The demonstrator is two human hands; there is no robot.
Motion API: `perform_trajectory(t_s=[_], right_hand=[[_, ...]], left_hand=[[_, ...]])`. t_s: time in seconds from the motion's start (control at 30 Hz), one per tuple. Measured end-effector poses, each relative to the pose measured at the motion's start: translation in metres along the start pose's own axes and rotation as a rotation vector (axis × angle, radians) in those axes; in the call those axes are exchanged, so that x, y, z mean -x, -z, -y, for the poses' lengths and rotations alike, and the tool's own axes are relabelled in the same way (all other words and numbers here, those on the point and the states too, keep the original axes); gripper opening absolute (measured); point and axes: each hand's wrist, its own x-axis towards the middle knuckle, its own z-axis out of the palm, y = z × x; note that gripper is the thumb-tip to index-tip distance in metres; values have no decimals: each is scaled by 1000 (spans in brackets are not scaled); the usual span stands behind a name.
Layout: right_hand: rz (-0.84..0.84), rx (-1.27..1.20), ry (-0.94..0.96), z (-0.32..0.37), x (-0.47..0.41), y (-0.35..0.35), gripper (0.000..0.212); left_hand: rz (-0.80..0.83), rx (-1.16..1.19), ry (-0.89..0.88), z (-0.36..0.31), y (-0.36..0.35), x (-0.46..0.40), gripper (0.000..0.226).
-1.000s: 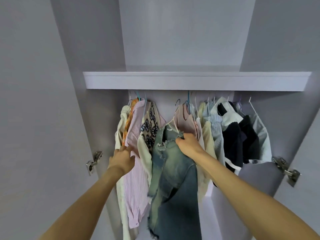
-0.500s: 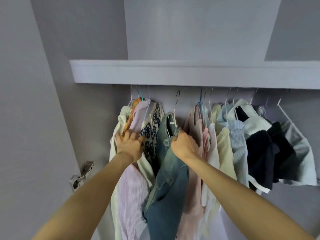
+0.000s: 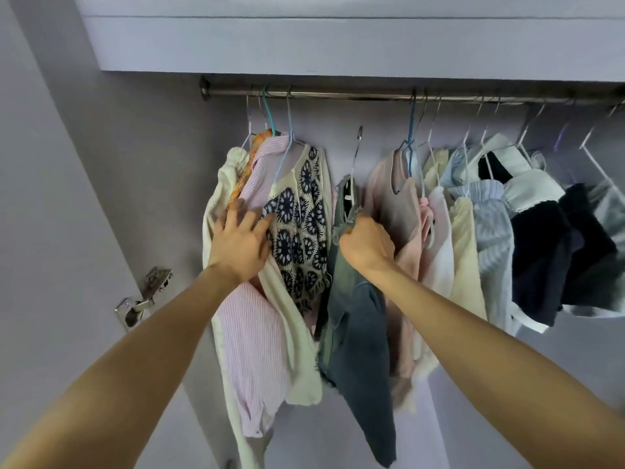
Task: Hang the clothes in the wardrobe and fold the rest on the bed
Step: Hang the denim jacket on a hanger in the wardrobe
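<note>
Left hand (image 3: 238, 247): I see it spread flat, fingers straight, pressing against the pink striped shirt (image 3: 252, 336) and the edge of the patterned cardigan (image 3: 299, 231) — it pinches nothing.
Right hand (image 3: 365, 247): curled tight round the top of the denim garment (image 3: 355, 333), gripping the cloth where it meets its hanger.
Denim garment: hangs from my right hand in the gap between the left group of clothes and the right group, its hem trailing low toward the bottom of the wardrobe.
Metal hanger (image 3: 355, 154): its hook stands up above the denim, below the rail (image 3: 338, 94) and clear of it — not hooked on.
Rail: runs under the shelf (image 3: 338, 38), with its left end fixed at the wardrobe's left wall.
Left group: a cream garment (image 3: 216, 204), an orange patterned one, the pink striped shirt and the cardigan, all hung near the rail's left end.
Right group: pale pink, white, yellow and light blue tops, then a dark garment (image 3: 541, 252), toward the rail's right end.
Hinge (image 3: 145, 296): on the left wall, low beside my left forearm.
</note>
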Motion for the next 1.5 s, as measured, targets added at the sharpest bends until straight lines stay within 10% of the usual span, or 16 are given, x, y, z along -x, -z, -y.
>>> perform_trajectory(t_s=[0.27, 0.63, 0.9, 1.07, 1.5], right_hand=[[-151, 9, 131, 59, -40, 4, 24], [66, 147, -8, 65, -97, -21, 23], [174, 12, 75, 45, -8, -21, 62], [151, 42, 234, 29, 89, -16, 48], [1085, -98, 457, 51, 283, -89, 28]], left_hand=[[-20, 134, -58, -3, 0, 3, 44], [27, 148, -29, 6, -2, 10, 52], [175, 228, 63, -1, 28, 47, 54], [188, 392, 273, -10, 60, 110, 52], [363, 531, 1043, -31, 94, 386, 34]])
